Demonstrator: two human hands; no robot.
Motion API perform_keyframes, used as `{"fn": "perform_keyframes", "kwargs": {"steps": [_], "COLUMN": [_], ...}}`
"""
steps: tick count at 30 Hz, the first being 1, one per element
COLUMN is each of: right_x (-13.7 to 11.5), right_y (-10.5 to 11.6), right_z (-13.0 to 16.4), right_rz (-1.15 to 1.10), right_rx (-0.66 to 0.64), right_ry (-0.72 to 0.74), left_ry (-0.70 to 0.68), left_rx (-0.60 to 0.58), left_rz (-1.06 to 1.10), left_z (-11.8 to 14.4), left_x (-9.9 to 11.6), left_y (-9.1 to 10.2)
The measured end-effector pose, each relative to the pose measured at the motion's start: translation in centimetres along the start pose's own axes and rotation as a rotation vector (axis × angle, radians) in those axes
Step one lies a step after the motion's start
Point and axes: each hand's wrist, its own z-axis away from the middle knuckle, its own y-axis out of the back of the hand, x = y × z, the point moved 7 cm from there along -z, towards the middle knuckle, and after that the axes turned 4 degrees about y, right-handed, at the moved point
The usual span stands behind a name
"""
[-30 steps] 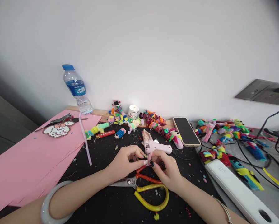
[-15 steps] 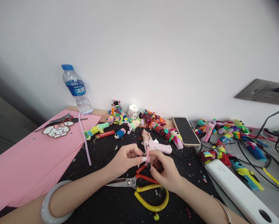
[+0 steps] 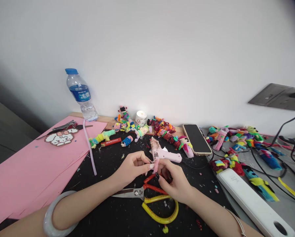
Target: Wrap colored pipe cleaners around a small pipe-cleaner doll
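Between my two hands is a short piece of pink pipe cleaner (image 3: 156,165). My left hand (image 3: 136,166) pinches it from the left between thumb and fingertips. From the other side my right hand (image 3: 175,177) grips it with curled fingers, and a small black bit shows at its thumb tip. Just behind the fingers lies a pink glue gun (image 3: 167,154) with a stained nozzle end. Scissors (image 3: 137,193) with red and yellow handles rest on the black mat (image 3: 108,215) below my hands.
Pink paper sheets (image 3: 31,174) cover the left side, with a lilac pipe cleaner (image 3: 91,151) by them. A water bottle (image 3: 82,95) leans on the wall. Phone (image 3: 197,139), candle cup (image 3: 140,118) and several fuzzy figures (image 3: 101,137) line the back. A white device (image 3: 253,200) and cables lie right.
The pink pipe cleaner has tilted slightly between my fingertips and shows wider. My hands stay almost in the same place, and the things around them have not moved.
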Motion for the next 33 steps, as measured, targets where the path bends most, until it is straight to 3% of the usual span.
{"fn": "perform_keyframes", "kwargs": {"steps": [33], "right_x": [0.28], "right_y": [-0.06], "right_z": [-0.09], "right_rz": [0.011], "right_rx": [-0.007], "right_ry": [-0.037], "left_ry": [0.020], "left_rx": [-0.026], "left_rz": [0.015], "left_z": [0.16], "left_x": [0.13], "left_y": [-0.23]}}
